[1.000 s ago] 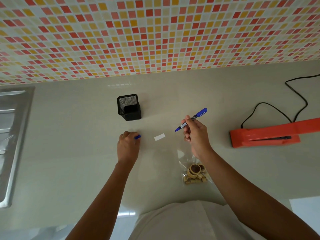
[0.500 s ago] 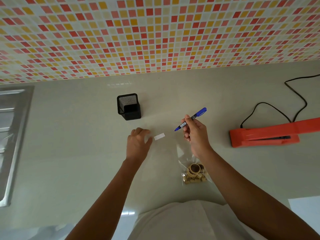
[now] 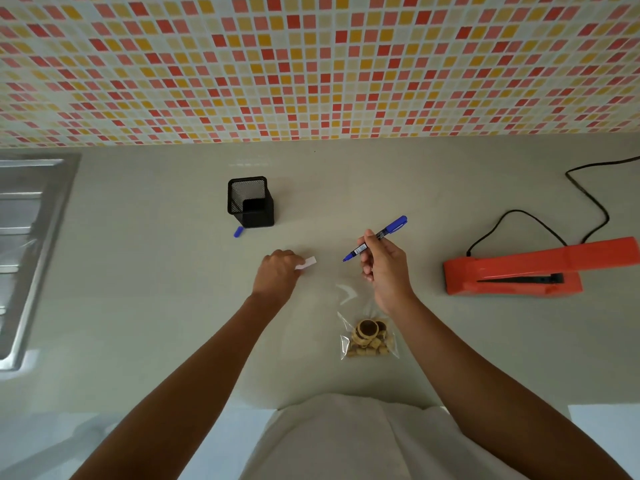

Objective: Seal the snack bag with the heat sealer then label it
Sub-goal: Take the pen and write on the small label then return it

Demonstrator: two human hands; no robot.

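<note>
Nearest the person lay the clear snack bag; beyond it the left hand had moved from the pen cap to pinch the white label; the right hand held the uncapped blue marker; writing probably came next; the orange heat sealer lay aside.

On the table, the left hand pinches a small white label at its left end. At three o'clock from it, the right hand holds an uncapped blue marker, tip pointing toward the label. The snack bag lies at six o'clock of the right hand; the orange heat sealer sits at three o'clock.
</note>
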